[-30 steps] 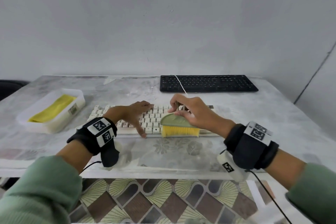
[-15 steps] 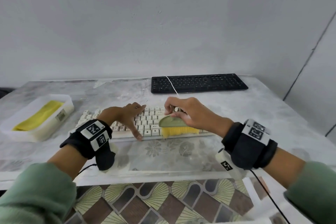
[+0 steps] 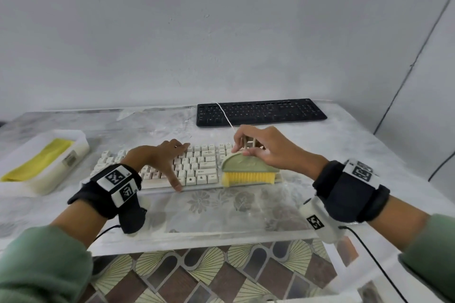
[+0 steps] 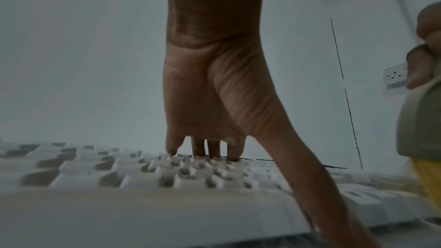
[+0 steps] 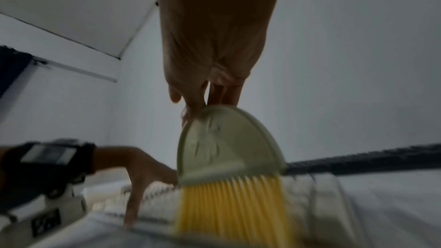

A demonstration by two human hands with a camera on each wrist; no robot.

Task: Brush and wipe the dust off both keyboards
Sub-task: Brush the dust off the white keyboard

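Observation:
A cream keyboard (image 3: 199, 167) lies across the near middle of the table, and a black keyboard (image 3: 261, 112) lies behind it near the wall. My right hand (image 3: 261, 147) grips a brush (image 3: 248, 170) with a green half-round head and yellow bristles (image 5: 229, 206), which rest on the cream keyboard's right part. My left hand (image 3: 162, 157) lies flat on the cream keyboard (image 4: 167, 174), its fingertips (image 4: 200, 152) on the far key rows and the thumb reaching to the front edge.
A white tray (image 3: 78, 145) holding a yellow cloth (image 3: 39, 158) sits at the table's left. A thin white cable (image 3: 225, 115) runs over the black keyboard. The table edge (image 3: 197, 241) is close in front, patterned floor below. A wall socket (image 4: 393, 76) shows at right.
The view has shifted slightly, and the brush has moved a little along the cream keyboard's right part. The left hand stays pressed on the keys.

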